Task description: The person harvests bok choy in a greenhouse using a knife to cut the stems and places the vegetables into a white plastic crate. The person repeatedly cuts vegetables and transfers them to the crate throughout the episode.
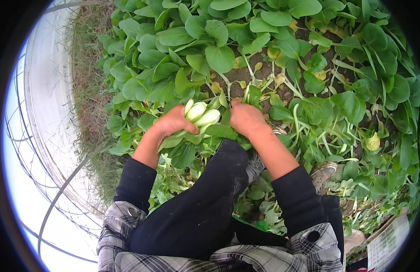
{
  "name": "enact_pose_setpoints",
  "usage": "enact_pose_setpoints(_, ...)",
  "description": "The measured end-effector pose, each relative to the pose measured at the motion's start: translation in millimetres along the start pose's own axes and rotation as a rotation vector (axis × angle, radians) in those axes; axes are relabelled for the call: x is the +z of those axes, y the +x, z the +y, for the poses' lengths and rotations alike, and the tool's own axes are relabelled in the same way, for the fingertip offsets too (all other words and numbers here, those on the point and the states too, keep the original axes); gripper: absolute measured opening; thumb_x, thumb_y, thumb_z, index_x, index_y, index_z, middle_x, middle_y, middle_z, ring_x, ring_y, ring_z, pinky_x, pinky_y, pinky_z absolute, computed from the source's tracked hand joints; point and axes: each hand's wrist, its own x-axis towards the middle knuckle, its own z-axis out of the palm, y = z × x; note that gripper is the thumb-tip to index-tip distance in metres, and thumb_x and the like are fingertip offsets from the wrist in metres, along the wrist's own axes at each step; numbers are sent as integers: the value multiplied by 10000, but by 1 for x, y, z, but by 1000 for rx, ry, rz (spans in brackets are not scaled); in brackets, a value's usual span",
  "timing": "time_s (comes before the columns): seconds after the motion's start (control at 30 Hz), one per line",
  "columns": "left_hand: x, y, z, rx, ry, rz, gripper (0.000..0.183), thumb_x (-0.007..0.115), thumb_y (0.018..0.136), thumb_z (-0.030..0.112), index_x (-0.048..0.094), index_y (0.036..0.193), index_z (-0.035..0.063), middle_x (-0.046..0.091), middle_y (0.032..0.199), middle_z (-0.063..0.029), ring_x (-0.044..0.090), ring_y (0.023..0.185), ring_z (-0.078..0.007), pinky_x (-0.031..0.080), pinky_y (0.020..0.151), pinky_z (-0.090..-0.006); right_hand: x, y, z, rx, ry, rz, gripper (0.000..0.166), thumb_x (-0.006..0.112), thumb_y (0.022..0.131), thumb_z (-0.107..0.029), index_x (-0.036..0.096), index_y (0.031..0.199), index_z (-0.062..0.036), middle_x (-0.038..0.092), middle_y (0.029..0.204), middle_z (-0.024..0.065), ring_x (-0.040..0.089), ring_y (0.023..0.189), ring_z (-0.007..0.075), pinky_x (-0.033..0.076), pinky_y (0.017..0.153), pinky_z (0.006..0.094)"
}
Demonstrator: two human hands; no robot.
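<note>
My left hand [174, 121] is wrapped around a bunch of bok choy [196, 112], several heads together. Their pale, thick stem bases face up and toward the right, and green leaves hang below my palm. Close by on the right, my right hand [247, 117] reaches low among the growing plants, its fingers curled downward. A green leaf [254, 96] with a pale stalk stands just beyond its knuckles. Its fingertips are mostly hidden, so whether they grip a stem cannot be made out.
Dense bok choy plants [176, 37] grow ahead, with bare soil [240, 81] and yellowed leaves between some. Dry grass [91, 68] and plastic sheeting [48, 68] border the left, beside a curved pole [60, 192]. My shoes [324, 173] stand among leaves. A printed crate or box [388, 243] sits lower right.
</note>
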Motion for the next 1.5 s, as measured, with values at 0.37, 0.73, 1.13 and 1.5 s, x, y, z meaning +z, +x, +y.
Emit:
enact_pose_setpoints(0.37, -16, -41, 11, 123, -328, -79, 673, 741, 495, -26, 576, 1147, 4, 629, 1070, -72, 584, 994, -199, 430, 951, -316, -5, -40, 13, -148, 882, 411, 375, 676, 846, -261, 562, 1082, 7, 667, 866, 116, 642, 791, 298, 492, 725, 382)
enact_pose_setpoints(0.73, 6, -57, 54, 421, -763, -240, 864, 747, 433, -14, 477, 1253, -60, 602, 1155, -202, 616, 1039, -302, 451, 981, -396, -78, -75, -15, -99, 1415, 385, 236, 773, 756, -119, 642, 942, -57, 600, 683, -45, 461, 465, 12, 360, 400, 169)
enact_pose_setpoints(1.13, 39, -31, 58, 455, -700, -51, 710, 735, 590, 11, 499, 1259, -12, 625, 1103, -102, 601, 1018, -231, 454, 946, -359, -80, -87, -27, -176, 1618, 470, 221, 723, 817, -104, 599, 979, -18, 629, 746, 45, 591, 533, 114, 448, 467, 219)
enact_pose_setpoints(1.5, 9, -41, 39, 623, -979, -169, 661, 638, 698, 141, 451, 1312, -19, 578, 1214, -206, 621, 1042, -325, 586, 808, -409, -100, -76, 17, -44, 1144, 590, 198, 701, 841, -177, 590, 930, -40, 560, 668, -25, 446, 446, 40, 348, 409, 188)
